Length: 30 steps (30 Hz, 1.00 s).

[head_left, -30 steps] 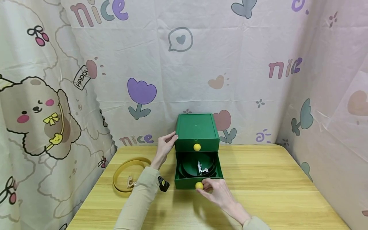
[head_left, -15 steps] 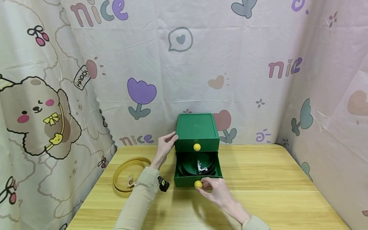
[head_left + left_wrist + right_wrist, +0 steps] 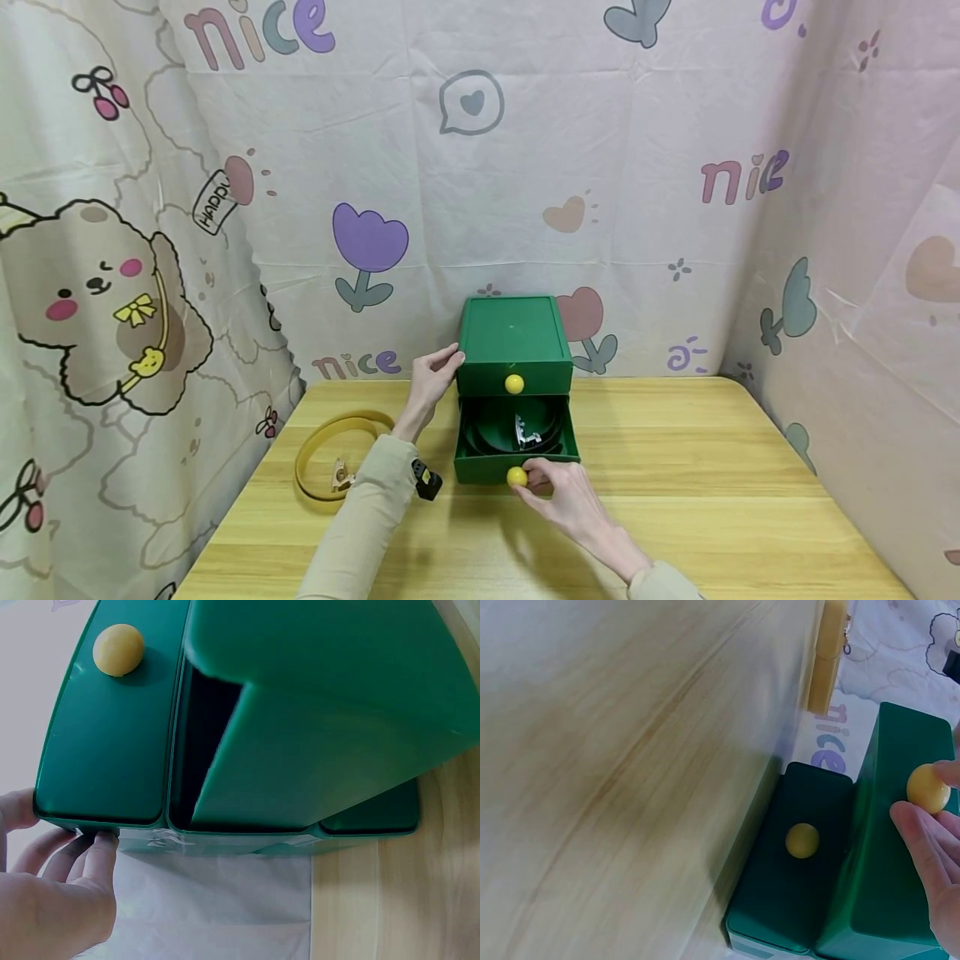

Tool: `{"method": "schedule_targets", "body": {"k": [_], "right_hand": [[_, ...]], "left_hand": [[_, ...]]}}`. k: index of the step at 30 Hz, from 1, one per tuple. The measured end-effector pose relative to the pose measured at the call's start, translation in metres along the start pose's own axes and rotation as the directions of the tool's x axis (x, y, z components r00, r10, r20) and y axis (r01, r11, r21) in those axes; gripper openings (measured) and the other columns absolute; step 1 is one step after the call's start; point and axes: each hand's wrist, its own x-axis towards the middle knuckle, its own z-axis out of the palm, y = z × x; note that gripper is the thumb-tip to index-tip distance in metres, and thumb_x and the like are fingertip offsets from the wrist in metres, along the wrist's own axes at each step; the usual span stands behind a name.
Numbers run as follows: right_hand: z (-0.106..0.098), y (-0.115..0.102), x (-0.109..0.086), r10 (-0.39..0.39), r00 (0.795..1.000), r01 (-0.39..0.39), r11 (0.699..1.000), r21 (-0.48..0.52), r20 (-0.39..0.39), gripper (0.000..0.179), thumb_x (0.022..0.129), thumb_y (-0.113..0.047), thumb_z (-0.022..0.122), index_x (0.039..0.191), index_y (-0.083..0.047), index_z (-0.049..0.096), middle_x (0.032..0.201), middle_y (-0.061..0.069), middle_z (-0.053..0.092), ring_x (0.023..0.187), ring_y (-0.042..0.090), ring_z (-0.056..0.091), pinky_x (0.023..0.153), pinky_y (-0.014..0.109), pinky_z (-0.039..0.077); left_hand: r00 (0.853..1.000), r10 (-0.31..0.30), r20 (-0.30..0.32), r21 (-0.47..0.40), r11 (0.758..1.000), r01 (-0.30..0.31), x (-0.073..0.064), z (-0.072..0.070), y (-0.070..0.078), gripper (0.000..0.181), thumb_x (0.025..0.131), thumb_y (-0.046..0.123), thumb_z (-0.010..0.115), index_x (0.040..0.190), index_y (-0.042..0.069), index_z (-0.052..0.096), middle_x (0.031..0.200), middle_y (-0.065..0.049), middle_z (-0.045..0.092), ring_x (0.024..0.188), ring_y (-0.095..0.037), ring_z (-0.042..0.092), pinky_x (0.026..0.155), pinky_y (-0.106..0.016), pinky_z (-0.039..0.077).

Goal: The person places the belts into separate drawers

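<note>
A green drawer cabinet stands at the back of the table. Its middle drawer is partly out, with a coiled black belt and its silver buckle inside. Between thumb and fingers, my right hand pinches this drawer's round yellow knob. At the cabinet's upper left corner, my left hand holds the edge. In the left wrist view, that hand's fingers lie against the cabinet's side. The right wrist view shows the closed bottom drawer beneath the pulled-out one.
A looped yellow belt with a gold-coloured buckle lies on the table left of my left arm. A small black device sits by the left sleeve. Printed curtains hang behind the wooden table.
The middle drawer has slid slightly inward, toward the cabinet, with my right hand on its knob. My left hand has stayed at the cabinet's corner.
</note>
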Motion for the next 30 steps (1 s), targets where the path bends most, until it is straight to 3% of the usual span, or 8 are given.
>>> {"method": "schedule_targets", "body": {"k": [10, 18, 26, 30], "right_hand": [[0.002, 0.002, 0.003, 0.018, 1.0, -0.019, 1.0, -0.016, -0.02, 0.022, 0.074, -0.002, 0.086, 0.091, -0.002, 0.071, 0.077, 0.006, 0.077, 0.063, 0.009, 0.07, 0.06, 0.017, 0.056], [0.004, 0.006, 0.005, 0.028, 0.999, -0.028, 0.999, -0.024, -0.03, 0.023, 0.074, -0.001, 0.085, 0.092, -0.003, 0.071, 0.077, 0.006, 0.078, 0.063, 0.009, 0.071, 0.061, 0.017, 0.057], [0.007, 0.008, 0.009, 0.022, 0.998, -0.023, 0.999, -0.026, -0.054, 0.023, 0.074, 0.0, 0.086, 0.091, 0.0, 0.07, 0.076, 0.006, 0.077, 0.063, 0.009, 0.071, 0.059, 0.018, 0.057], [0.009, 0.01, 0.011, 0.041, 0.997, -0.042, 0.999, -0.009, -0.058, 0.023, 0.074, 0.001, 0.085, 0.092, 0.0, 0.071, 0.076, 0.007, 0.076, 0.064, 0.008, 0.071, 0.06, 0.015, 0.056]], "left_hand": [[1.0, -0.001, 0.001, -0.007, 1.0, 0.001, 0.0, -0.001, -0.001, 0.042, 0.099, 0.019, 0.064, 0.138, 0.004, 0.061, 0.138, -0.019, 0.063, 0.113, -0.013, 0.063, 0.09, -0.023, 0.054], [1.0, 0.005, 0.008, -0.003, 1.0, -0.005, 0.0, -0.001, 0.001, 0.042, 0.099, 0.018, 0.063, 0.139, 0.004, 0.06, 0.139, -0.02, 0.062, 0.122, -0.023, 0.062, 0.093, -0.023, 0.052], [1.0, -0.003, -0.005, -0.004, 1.0, 0.003, 0.001, -0.001, 0.0, 0.042, 0.099, 0.019, 0.065, 0.138, 0.004, 0.061, 0.136, -0.02, 0.064, 0.098, -0.002, 0.062, 0.085, -0.023, 0.054], [1.0, -0.007, -0.003, -0.009, 1.0, 0.007, 0.001, -0.001, -0.001, 0.042, 0.099, 0.019, 0.065, 0.138, 0.004, 0.061, 0.136, -0.02, 0.064, 0.098, -0.001, 0.062, 0.083, -0.021, 0.053]]}}
